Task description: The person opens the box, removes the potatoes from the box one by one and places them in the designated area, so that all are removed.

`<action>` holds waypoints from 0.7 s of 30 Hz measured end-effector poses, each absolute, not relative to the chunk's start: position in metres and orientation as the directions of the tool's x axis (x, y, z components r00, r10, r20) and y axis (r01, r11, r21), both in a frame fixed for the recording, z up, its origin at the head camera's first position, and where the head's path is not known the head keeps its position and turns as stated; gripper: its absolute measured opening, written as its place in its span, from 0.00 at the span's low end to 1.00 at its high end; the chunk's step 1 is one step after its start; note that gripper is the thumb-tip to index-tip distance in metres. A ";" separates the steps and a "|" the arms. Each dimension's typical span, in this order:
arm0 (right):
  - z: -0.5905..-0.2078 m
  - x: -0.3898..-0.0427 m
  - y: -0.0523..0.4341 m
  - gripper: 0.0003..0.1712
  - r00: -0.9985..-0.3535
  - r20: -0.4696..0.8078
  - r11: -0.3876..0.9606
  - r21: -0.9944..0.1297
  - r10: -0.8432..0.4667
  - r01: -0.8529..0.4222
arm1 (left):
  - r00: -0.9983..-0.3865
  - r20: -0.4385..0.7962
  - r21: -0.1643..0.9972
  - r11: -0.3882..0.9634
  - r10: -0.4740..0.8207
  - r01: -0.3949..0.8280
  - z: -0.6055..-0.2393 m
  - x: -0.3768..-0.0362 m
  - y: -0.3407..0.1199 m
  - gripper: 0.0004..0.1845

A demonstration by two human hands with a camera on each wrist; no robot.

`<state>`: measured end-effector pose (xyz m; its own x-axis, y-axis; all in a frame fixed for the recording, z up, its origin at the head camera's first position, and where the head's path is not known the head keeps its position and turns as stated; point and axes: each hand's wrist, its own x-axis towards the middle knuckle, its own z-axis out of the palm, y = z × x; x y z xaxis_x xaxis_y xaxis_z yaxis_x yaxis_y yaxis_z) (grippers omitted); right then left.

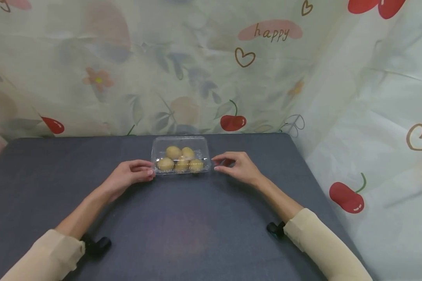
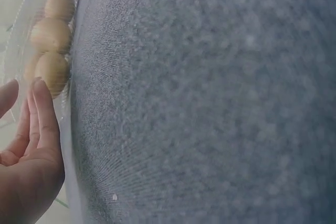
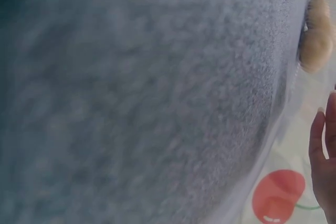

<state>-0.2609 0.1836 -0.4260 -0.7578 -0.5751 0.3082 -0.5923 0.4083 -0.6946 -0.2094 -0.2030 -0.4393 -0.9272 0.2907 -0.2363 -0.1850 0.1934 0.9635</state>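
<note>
Wrist views crop both relaxed hands [image 1: 183,171] flanking the clear box [image 1: 181,141], holding nothing.

light: even, soft | shadows: faint | head view: sharp | wrist views: blurred close-up

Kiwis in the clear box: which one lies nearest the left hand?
The front-row kiwi at the left end, just inside the clear box wall beside the left hand fingertips; the other four lie farther right or behind.

- Your right hand's fingertips [image 3: 323,145] show at the right edge.
- Grey tabletop [image 3: 147,93] fills most of the view.
- A brownish fruit [image 3: 316,43] sits upper right.
- A red cherry print [image 3: 277,195] lies below.
</note>
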 end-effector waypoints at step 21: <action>-0.433 -0.270 0.171 0.07 -0.786 0.181 0.394 -0.786 -0.591 -0.477 | -0.883 -0.283 0.959 0.120 0.374 -0.256 -0.438 -0.212 -0.202 0.26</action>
